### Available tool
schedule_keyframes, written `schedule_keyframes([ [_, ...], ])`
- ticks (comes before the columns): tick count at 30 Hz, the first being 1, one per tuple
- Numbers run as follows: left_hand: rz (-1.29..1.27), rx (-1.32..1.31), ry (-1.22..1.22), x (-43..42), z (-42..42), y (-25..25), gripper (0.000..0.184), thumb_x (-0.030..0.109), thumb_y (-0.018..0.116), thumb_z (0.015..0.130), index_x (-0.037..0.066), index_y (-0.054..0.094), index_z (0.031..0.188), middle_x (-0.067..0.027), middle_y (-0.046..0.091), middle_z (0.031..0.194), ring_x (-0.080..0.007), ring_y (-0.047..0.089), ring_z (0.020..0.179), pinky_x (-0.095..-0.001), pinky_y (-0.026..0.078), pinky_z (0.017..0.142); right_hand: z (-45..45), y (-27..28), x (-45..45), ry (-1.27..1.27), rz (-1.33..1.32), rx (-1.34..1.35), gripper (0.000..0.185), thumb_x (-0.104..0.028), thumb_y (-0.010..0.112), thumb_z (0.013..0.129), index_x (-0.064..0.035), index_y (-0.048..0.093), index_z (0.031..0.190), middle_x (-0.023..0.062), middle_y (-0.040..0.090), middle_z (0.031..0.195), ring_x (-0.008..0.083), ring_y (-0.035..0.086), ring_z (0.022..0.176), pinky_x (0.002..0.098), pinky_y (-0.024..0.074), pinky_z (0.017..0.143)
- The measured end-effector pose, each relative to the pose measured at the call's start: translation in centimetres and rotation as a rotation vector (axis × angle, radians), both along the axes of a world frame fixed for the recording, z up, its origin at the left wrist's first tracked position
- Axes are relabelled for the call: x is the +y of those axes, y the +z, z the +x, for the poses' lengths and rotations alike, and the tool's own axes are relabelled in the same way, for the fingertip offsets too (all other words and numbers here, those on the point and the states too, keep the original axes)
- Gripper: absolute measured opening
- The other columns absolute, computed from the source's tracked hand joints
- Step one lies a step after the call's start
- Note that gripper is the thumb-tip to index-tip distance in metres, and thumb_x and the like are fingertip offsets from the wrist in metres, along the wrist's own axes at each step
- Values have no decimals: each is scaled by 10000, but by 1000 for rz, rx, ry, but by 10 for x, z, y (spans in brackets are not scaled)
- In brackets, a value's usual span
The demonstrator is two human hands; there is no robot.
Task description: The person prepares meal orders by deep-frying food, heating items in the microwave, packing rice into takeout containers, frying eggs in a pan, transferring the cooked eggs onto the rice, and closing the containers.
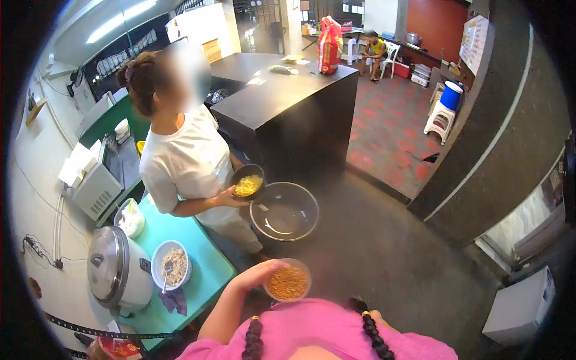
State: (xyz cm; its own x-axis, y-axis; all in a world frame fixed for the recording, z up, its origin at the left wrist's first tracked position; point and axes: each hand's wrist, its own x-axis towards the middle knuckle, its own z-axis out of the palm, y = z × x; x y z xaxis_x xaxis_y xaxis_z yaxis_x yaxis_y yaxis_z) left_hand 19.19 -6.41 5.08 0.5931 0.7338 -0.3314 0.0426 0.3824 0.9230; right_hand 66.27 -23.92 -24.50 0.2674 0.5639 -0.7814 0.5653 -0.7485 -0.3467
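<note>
My left hand is closed on the rim of a clear round tub of orange-brown crumbly food, held close in front of my pink shirt. My right hand does not show; only a small patch of skin appears beside my right braid. Just beyond the tub is a large clear bowl, which looks empty; what supports it I cannot tell. At its left, a co-worker in a white shirt holds a dark bowl with yellow pieces of food in it.
To my left, a turquoise table carries a large rice cooker, a bowl of pale food with a spoon and a white tub. A black counter with a red bag stands ahead. Another person sits far back.
</note>
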Motion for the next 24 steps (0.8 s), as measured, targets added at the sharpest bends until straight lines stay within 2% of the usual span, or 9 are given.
schedule_keyframes([
  [2, 9, -12, -11, -9, 6, -16, 502, 427, 474, 1024, 31, 531, 1327, -81, 571, 1306, -189, 534, 1218, -344, 435, 1022, 34, -52, -30, 7, 76, 127, 330, -341, 705, 880, -14, 743, 863, 126, 687, 728, 210, 640, 610, 408, 467, 539],
  [3, 20, -30, -16, -13, 11, -22, 501, 421, 473, 1026, 27, 529, 1331, -79, 566, 1314, -186, 523, 1228, -340, 417, 1039, 47, -117, -36, 82, -189, -30, 341, -353, 707, 883, -15, 742, 904, 119, 681, 723, 219, 641, 628, 427, 471, 558],
  [6, 29, 9, -44, -26, 28, -23, 500, 420, 462, 1030, 30, 528, 1335, -76, 554, 1329, -187, 507, 1241, -348, 405, 1048, 76, -233, -67, -123, -437, 207, 363, -360, 699, 891, -6, 742, 957, 96, 696, 762, 223, 653, 685, 408, 501, 622],
  [11, -51, 64, -8, -51, 53, -59, 515, 426, 429, 1037, 21, 540, 1335, -88, 563, 1339, -211, 508, 1259, -364, 369, 1092, 81, -129, -68, 105, -10, 174, 406, -394, 686, 893, 8, 724, 934, 106, 699, 789, 252, 627, 646, 409, 496, 626],
  [15, -146, -6, -1, -70, 72, -49, 518, 445, 424, 1036, 45, 534, 1347, -87, 559, 1348, -217, 520, 1246, -377, 404, 1062, 45, 20, -60, 266, 500, 333, 442, -422, 677, 894, 18, 709, 915, 114, 701, 810, 275, 607, 616, 410, 492, 629],
  [17, -157, 90, 3, -74, 84, -30, 505, 430, 428, 1037, 61, 533, 1365, -85, 560, 1354, -213, 527, 1240, -376, 412, 1053, 25, 63, -54, 161, 434, 295, 473, -459, 653, 891, 12, 701, 886, 161, 689, 795, 321, 603, 609, 423, 486, 628],
  [18, -160, 90, 3, -78, 84, -33, 505, 430, 428, 1037, 61, 533, 1365, -85, 560, 1354, -213, 527, 1240, -376, 412, 1053, 22, 72, -56, 57, 367, 254, 507, -496, 630, 888, 6, 693, 857, 209, 676, 780, 367, 599, 603, 436, 481, 626],
  [22, -12, 82, 10, -77, 74, -60, 498, 407, 404, 1048, 52, 524, 1375, -91, 579, 1332, -218, 542, 1234, -369, 402, 1070, 22, 6, -32, 53, 269, 172, 512, -501, 624, 888, 6, 689, 847, 216, 666, 772, 373, 598, 605, 438, 480, 626],
  [24, -183, -51, 74, -78, 74, -53, 506, 396, 361, 1059, 33, 513, 1377, -113, 569, 1346, -231, 540, 1254, -366, 385, 1095, 20, -15, -21, 80, 256, 153, 515, -503, 622, 888, 6, 687, 842, 220, 661, 769, 376, 597, 607, 439, 479, 627],
])
